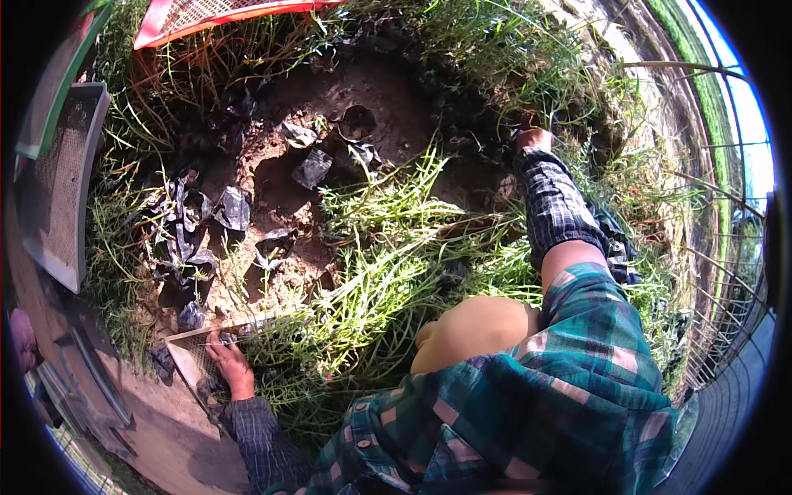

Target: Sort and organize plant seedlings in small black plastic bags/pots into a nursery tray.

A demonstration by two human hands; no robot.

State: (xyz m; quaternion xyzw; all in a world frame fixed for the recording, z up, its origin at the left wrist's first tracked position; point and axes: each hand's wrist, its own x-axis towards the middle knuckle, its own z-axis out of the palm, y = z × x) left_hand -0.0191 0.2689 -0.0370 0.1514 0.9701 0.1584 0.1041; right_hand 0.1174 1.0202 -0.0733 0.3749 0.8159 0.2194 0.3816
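Note:
At the lower left, my left hand [232,366] is at the near end of a pale mesh-bottomed plastic tray [184,361]. Its fingertips reach a small dark plastic nursery bag [228,338], though whether they grip it is unclear. My right hand [533,140] stretches far forward into shaded plants on the right, its fingers hidden in shadow. Leafy green plants [383,272] with narrow leaves sprawl between my arms and cover much of the tray. Several black plastic nursery bags, one of them a crumpled bag [234,209], lie or stand on the bare soil [272,167] ahead.
A red plastic tray [241,15] rests on plants at the top. A green-rimmed tray [62,93] overlaps a grey mesh tray [62,185] at the left. Wire fencing [724,297] curves along the right, and dark flat pieces [93,383] lie on the ground at lower left.

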